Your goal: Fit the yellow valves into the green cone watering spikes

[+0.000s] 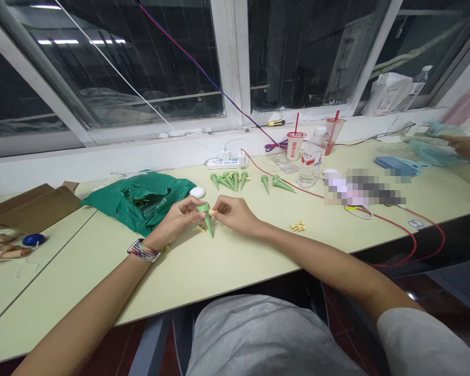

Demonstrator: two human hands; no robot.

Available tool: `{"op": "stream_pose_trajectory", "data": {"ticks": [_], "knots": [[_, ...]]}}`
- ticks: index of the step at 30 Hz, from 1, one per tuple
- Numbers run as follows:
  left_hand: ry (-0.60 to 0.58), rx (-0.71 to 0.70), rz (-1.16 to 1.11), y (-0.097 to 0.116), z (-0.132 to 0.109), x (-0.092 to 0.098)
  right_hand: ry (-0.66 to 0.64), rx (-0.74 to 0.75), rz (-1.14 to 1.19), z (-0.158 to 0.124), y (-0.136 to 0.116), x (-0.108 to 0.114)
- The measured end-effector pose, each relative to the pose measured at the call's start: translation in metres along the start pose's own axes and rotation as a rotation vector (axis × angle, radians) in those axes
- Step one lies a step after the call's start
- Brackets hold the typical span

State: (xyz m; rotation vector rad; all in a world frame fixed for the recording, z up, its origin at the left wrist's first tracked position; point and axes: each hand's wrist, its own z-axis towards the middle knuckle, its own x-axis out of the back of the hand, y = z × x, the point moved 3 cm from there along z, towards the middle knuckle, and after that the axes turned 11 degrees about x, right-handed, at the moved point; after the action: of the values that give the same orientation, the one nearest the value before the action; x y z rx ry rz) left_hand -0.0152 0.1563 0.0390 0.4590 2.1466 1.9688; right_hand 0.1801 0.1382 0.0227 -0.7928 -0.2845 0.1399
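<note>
My left hand [185, 213] is closed round the wide top of a green plastic watering spike [208, 223], which hangs point down above the table. At its side, my right hand [235, 213] pinches a small yellow plastic valve [213, 212] against or into the spike; how deep it sits I cannot tell. Below my left hand lies a loose yellow piece [201, 228]. Several finished-looking green spikes [229, 180] with yellow bits lie behind my hands, with more green spikes [282, 184] to their right. A small pile of yellow valves [298, 226] rests right of my right forearm.
A torn green bag [121, 201] and cardboard [35, 208] lie left, near wooden pieces [8, 249]. At the back stand a power strip [227, 163], a water bottle [312, 159] and drink cups [295, 145]. A red cable [391, 222] runs right. Another person's hand [468, 149] shows far right.
</note>
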Motion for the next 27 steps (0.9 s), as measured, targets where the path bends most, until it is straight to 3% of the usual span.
{"op": "stream_pose_trajectory", "data": {"ticks": [27], "knots": [[-0.018,-0.009,0.011,-0.0030,0.0005,0.0016,-0.026,0.030,-0.045,-0.0008,-0.0012,-0.0009]]}}
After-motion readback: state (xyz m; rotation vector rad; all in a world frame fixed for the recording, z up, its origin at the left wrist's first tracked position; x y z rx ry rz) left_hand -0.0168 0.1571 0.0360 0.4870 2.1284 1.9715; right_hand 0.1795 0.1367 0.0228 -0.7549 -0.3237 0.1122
